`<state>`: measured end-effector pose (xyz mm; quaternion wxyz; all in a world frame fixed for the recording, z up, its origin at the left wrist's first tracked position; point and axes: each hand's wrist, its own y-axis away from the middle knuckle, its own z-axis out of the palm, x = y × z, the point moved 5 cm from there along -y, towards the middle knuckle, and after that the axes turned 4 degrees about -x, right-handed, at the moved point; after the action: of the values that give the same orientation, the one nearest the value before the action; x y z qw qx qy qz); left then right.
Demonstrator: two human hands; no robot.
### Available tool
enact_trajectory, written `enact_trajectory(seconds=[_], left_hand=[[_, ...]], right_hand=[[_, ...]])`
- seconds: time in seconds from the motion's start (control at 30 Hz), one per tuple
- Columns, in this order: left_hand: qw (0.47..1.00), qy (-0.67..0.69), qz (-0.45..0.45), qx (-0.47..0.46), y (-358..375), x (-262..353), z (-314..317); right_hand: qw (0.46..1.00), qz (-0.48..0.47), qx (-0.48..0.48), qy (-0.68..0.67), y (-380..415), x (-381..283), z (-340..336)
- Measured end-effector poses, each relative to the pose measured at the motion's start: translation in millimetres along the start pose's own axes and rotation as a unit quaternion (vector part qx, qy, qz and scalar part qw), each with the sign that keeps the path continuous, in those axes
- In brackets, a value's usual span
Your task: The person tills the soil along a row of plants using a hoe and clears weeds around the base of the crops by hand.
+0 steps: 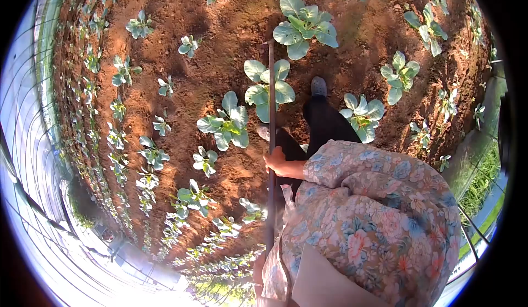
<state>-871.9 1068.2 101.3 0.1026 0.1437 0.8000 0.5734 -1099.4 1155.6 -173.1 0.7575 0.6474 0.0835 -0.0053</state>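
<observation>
A long-handled hoe (271,103) runs almost straight up the view, its small head (267,43) at the soil beside a large leafy plant (306,25). My right hand (279,162) is wrapped round the middle of the handle. Low in the view, partly hidden by the floral sleeve, my left hand (259,268) closes on the handle's near end. The shaft passes over another broad-leaved plant (255,94) in this view. A third leafy plant (226,122) grows left of the handle.
My shoes (318,86) stand on brown soil (231,59) between the plants. Close by my right leg grows another plant (363,115). Rows of smaller plants (155,154) stretch along the left. A grass strip (477,189) borders the bed on the right.
</observation>
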Motion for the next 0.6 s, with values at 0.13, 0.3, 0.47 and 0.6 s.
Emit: enact_trajectory(seconds=[0.13, 0.3, 0.47, 0.6], left_hand=[[0.999, -0.006, 0.035, 0.01, -33, 40, 17], [0.987, 0.006, 0.156, 0.03, -127, 193, 29], [0.948, 0.046, 0.31, 0.049, -202, 327, 32], [0.974, 0.122, 0.154, -0.115, -192, 291, 40]], right_hand=[[0.991, -0.105, -0.048, -0.07, -36, -44, -12], [0.964, -0.225, 0.042, -0.136, -93, -222, -82], [0.93, -0.367, 0.015, -0.004, -201, -334, -158], [0.716, -0.348, 0.185, 0.576, -216, -289, -156]])
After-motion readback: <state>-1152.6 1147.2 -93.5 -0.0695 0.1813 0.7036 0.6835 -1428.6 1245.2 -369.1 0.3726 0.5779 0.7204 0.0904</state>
